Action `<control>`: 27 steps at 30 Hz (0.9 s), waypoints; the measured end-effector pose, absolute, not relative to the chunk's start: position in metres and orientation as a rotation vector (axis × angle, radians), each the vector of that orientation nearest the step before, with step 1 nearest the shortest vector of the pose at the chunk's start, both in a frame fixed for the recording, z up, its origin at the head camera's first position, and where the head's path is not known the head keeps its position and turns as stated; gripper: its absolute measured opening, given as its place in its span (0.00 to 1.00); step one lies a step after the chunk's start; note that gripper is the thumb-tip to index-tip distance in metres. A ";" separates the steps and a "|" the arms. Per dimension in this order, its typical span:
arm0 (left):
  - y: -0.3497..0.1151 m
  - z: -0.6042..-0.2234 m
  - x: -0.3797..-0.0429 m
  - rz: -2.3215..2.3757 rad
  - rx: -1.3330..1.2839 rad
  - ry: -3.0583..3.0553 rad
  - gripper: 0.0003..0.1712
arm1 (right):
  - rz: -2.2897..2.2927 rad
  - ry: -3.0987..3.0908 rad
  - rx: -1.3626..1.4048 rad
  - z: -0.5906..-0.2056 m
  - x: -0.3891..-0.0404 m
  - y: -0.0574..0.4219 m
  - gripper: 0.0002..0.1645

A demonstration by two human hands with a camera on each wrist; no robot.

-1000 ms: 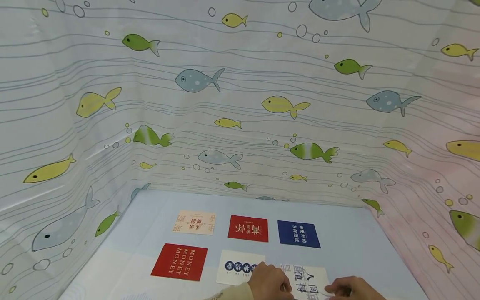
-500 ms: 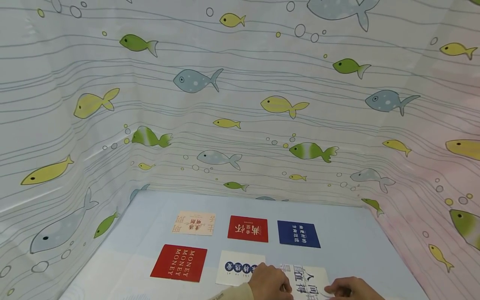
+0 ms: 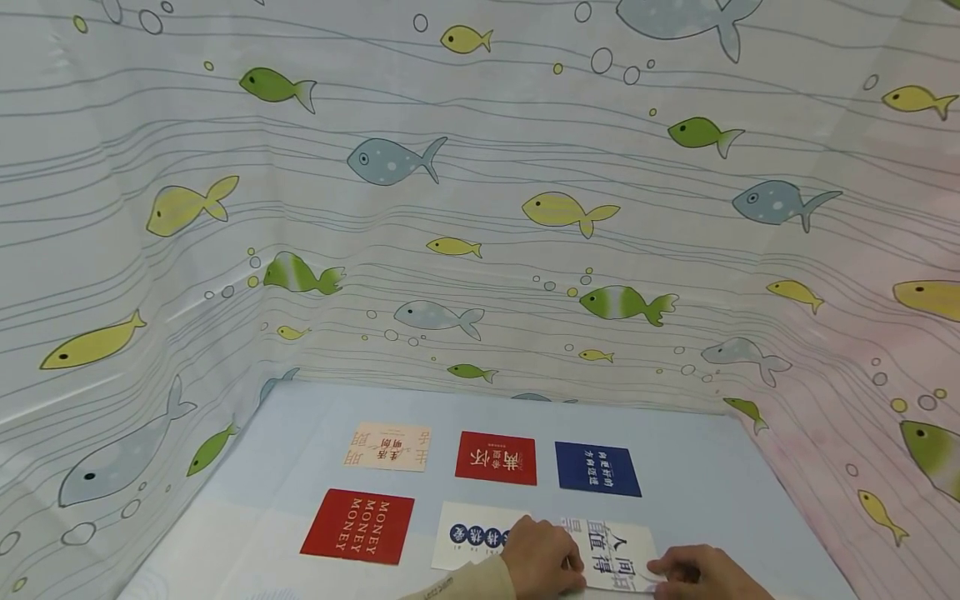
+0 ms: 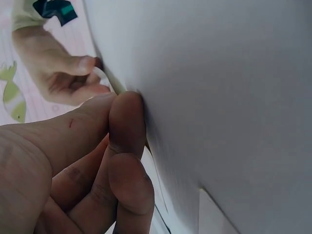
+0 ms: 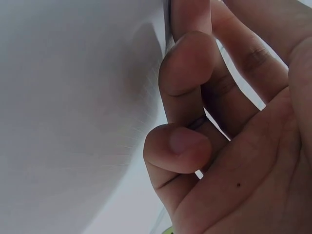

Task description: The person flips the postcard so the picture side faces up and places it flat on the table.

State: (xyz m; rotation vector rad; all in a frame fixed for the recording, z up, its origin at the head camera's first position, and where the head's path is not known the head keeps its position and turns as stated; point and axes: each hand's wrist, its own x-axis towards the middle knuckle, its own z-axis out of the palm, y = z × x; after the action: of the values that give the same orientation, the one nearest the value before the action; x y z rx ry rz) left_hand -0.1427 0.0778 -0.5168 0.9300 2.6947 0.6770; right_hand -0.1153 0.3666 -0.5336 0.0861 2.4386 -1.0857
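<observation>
A white card printed with dark blue Chinese characters lies between my two hands at the near side of the table. My left hand pinches its left edge, thumb against fingertips, with the other fingers curled, as the left wrist view shows. At the opposite edge my right hand holds the near right corner between thumb and bent fingers. In the left wrist view the right hand has a small white bit of the edge in its pinch. Seen from the right wrist, the curled fingers stand right at the table surface.
A white card with blue discs sits left of my left hand, partly covered by it. Further left is a red MONEY card. Behind are a peach card, a red card and a blue card. Fish-patterned curtain encloses the table.
The held card has shifted slightly away from me, so its near edge now shows. My left hand has moved slightly forward and right with it. The other cards have stayed put.
</observation>
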 end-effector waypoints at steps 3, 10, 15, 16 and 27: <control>0.079 -0.518 -0.144 0.666 0.921 2.695 0.06 | -1.107 2.430 0.079 -0.534 -0.115 0.367 0.29; 0.079 -0.521 -0.147 0.653 0.982 2.734 0.04 | -1.107 2.424 0.113 -0.533 -0.116 0.364 0.29; 0.078 -0.521 -0.147 0.632 0.983 2.739 0.04 | -1.109 2.422 0.078 -0.531 -0.113 0.364 0.26; 0.078 -0.521 -0.147 0.630 0.980 2.734 0.04 | -1.105 2.422 0.068 -0.531 -0.113 0.364 0.25; 0.079 -0.522 -0.147 0.688 0.948 2.736 0.06 | -1.024 2.457 0.004 -0.523 -0.121 0.366 0.14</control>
State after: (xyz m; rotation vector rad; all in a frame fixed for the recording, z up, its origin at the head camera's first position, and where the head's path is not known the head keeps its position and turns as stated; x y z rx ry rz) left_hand -0.1474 0.0792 -0.5221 0.9480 2.7360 0.6883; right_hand -0.1213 0.3659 -0.5226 0.0045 2.4567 -1.0237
